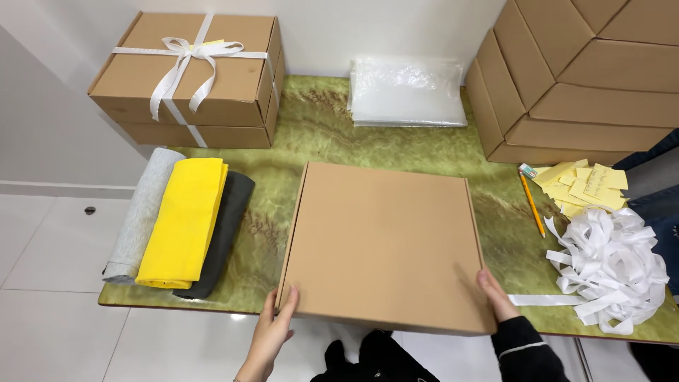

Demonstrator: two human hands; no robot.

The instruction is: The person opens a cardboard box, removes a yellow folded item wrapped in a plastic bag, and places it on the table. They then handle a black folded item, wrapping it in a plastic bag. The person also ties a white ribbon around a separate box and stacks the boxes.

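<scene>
With the left hand [272,332] and right hand [497,293] each closed in a grip on a lower corner of the flat brown box [385,244] at frame centre, level, even pressure would keep it square on the green counter [318,127].

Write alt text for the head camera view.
Two hands, left hand and right hand, grip the near corners of a closed flat cardboard box on a green table. Folded cloths lie left, white ribbon right.
</scene>
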